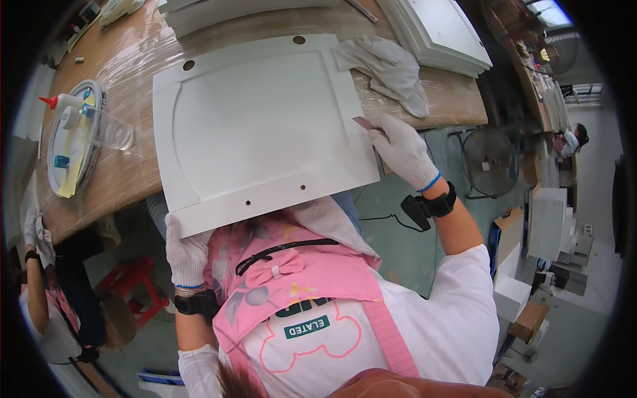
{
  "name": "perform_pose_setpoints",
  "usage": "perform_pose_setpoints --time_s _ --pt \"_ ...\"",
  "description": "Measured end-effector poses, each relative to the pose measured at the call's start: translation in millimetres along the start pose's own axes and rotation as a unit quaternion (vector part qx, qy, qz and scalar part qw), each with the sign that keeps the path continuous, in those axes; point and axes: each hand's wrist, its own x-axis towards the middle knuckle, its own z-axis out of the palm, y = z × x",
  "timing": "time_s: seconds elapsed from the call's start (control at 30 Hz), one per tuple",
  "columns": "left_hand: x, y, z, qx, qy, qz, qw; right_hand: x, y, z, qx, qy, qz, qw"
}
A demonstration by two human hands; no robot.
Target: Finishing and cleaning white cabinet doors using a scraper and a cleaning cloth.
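A white cabinet door panel (259, 126) with a recessed middle lies partly on the table, its near edge jutting out over my lap. Two large round holes show along its far edge and two small ones along the near edge. My left hand (187, 252), in a white knit glove, grips the near left corner; its fingertips are partly hidden. My right hand (403, 151), gloved the same way, is at the right edge. Between its thumb and fingers is a small flat reddish-brown piece that looks like sandpaper (363, 123), touching or nearly touching the panel's edge.
A crumpled white cloth (388, 69) lies beside the panel's far right corner. Stacked white panels (441, 40) stand behind. At left, a round lid (93, 166) holds a red-tipped bottle (61, 102) and a clear cup (118, 132). A floor fan (490, 162) stands right; another person (50, 318) is at left.
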Motion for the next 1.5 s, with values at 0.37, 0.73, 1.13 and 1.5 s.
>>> perform_pose_setpoints --time_s 0.37,0.73,1.13,1.5 --pt "-25 46 64 0.210 -0.053 0.166 0.962 -7 6 42 0.379 -0.023 0.176 0.908" --pt "-22 89 224 0.397 -0.037 0.346 0.849 -13 -9 32 0.045 0.198 -0.116 0.972" --pt "-31 122 227 0.823 0.031 0.565 0.042 -10 -25 18 -0.036 0.096 -0.181 0.978" --pt "-34 108 239 0.676 -0.045 0.712 0.182 -10 -17 14 -0.059 0.053 -0.204 0.976"
